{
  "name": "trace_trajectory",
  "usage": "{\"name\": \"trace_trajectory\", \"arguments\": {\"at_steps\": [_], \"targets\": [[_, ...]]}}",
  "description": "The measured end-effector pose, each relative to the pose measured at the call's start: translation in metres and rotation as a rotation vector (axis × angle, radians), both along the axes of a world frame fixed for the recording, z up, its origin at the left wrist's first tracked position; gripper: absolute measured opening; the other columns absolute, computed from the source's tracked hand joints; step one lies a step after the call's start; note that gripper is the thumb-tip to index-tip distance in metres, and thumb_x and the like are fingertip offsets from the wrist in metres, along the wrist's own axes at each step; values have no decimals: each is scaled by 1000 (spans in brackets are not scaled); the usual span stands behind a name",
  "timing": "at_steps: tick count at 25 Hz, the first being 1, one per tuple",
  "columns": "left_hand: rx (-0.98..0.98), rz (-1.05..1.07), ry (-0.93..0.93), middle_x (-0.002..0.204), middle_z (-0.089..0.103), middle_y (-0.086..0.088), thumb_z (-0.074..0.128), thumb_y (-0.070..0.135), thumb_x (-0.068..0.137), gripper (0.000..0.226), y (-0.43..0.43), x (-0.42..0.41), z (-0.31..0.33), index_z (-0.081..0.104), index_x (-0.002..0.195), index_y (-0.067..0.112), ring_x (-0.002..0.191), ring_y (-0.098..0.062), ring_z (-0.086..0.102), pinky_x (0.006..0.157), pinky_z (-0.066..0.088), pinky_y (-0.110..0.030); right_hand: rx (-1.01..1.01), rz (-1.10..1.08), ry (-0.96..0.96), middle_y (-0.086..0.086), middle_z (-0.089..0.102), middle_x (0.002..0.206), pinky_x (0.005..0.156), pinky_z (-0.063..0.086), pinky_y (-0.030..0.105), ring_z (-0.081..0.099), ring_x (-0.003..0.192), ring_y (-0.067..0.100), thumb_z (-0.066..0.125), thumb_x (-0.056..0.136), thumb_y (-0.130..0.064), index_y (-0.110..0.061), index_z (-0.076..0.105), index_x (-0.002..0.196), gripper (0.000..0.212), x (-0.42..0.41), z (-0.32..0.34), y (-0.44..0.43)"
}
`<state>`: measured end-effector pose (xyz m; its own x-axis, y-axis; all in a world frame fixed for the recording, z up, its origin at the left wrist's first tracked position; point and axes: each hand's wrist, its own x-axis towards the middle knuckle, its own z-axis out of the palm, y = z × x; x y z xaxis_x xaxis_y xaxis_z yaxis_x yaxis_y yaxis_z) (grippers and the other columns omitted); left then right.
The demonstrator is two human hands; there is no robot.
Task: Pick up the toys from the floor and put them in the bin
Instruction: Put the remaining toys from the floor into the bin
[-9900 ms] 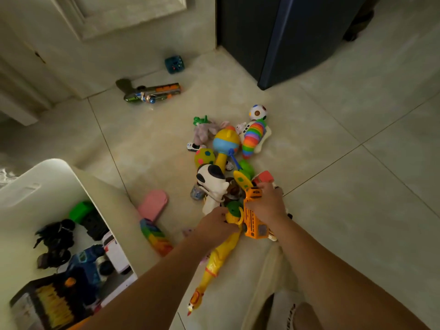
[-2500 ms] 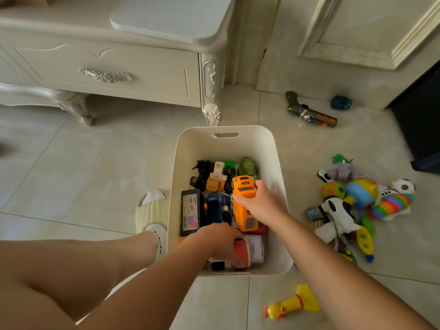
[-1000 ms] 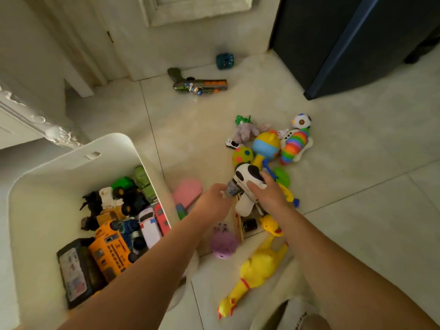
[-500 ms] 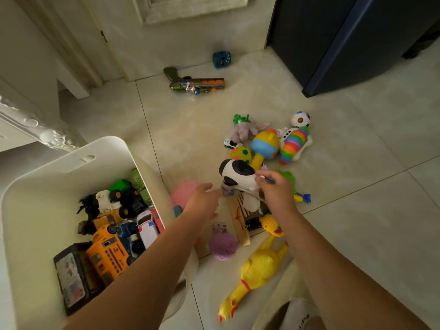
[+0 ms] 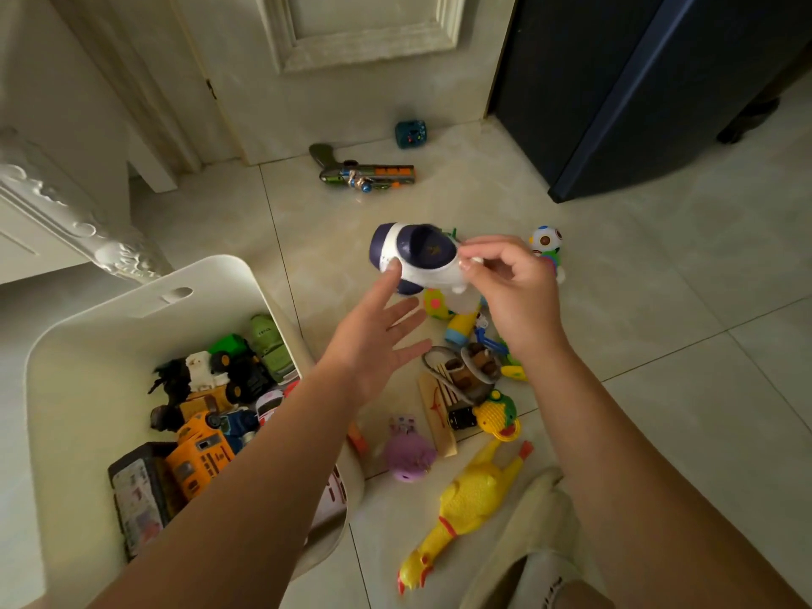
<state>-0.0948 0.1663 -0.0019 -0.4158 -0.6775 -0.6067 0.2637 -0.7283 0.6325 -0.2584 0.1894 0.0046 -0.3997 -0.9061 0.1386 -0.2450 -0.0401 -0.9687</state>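
Observation:
My right hand [image 5: 512,292] holds a white and dark blue toy dog [image 5: 417,257] up in the air above the toy pile. My left hand [image 5: 373,340] is spread open just under it, one fingertip touching the toy's underside. The white bin [image 5: 132,296] stands at the left, holding several toy vehicles, among them an orange bus [image 5: 200,459] and a green truck [image 5: 235,349]. On the floor below my hands lie a yellow rubber chicken [image 5: 465,503], a purple ball toy [image 5: 408,454], a yellow frog toy [image 5: 498,417] and a wooden piece [image 5: 435,410].
A toy gun [image 5: 364,175] and a small teal cube [image 5: 411,134] lie near the door at the back. A dark cabinet [image 5: 637,81] stands at the upper right. A carved white cabinet leg [image 5: 88,239] is at the left. My slippered foot [image 5: 540,582] is at the bottom.
My right hand has lifted the white and blue toy dog off the pile and raised it. My left hand has opened and come up under it.

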Motion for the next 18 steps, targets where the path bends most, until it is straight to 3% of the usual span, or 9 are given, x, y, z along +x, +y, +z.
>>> {"name": "trace_trajectory", "arguments": {"at_steps": [2, 4, 7, 9, 11, 14, 18], "targets": [[37, 42, 73, 127, 61, -4, 67, 53, 77, 58, -5, 0, 4, 57, 127, 26, 116, -22, 59, 91, 51, -51, 31, 97, 30, 8, 65, 109, 88, 50, 18, 62, 106, 12, 66, 83, 4, -5, 72, 89, 13, 17, 0, 3], [85, 113, 39, 122, 65, -5, 69, 41, 82, 49, -12, -1, -1, 58, 126, 21, 108, -22, 63, 84, 54, -50, 116, 188, -12, 9, 64, 111, 88, 50, 17, 61, 104, 10, 67, 83, 3, -4, 71, 87, 9, 24, -5, 6], [147, 163, -20, 120, 64, -10, 72, 25, 83, 44, -20, -4, -19, 57, 124, 16, 104, -27, 65, 83, 56, -52, 264, 175, -470, 10, 70, 103, 88, 56, 27, 68, 96, 18, 61, 90, -2, -7, 67, 92, 8, 10, -21, -1], [189, 143, -30, 119, 64, -10, 73, 23, 83, 42, -23, -7, -31, 57, 122, 16, 103, -29, 65, 86, 55, -53, 387, -8, -570, 13, 70, 101, 82, 58, 31, 69, 88, 22, 56, 95, -7, -9, 64, 101, 11, -8, -53, -14], [220, 116, -64, 116, 66, -8, 73, 26, 82, 42, -26, -9, -41, 58, 120, 19, 101, -28, 66, 87, 55, -50, 598, -218, -315, 14, 67, 107, 80, 57, 35, 66, 89, 24, 54, 95, -12, -12, 61, 112, 18, -24, -95, -25], [253, 120, -148, 112, 69, -4, 75, 35, 79, 43, -35, -6, -56, 59, 118, 23, 99, -24, 67, 88, 54, -46, 777, -300, -57, 10, 61, 106, 71, 46, 33, 57, 90, 25, 54, 93, -14, -8, 57, 121, 29, -33, -143, -38], [243, 113, -271, 114, 68, -1, 77, 38, 75, 51, -47, 3, -64, 58, 121, 27, 97, -22, 67, 81, 55, -42, 947, -223, 187, 17, 59, 127, 91, 47, 42, 56, 113, 37, 52, 93, -21, -6, 53, 124, 35, -29, -183, -67]]}}
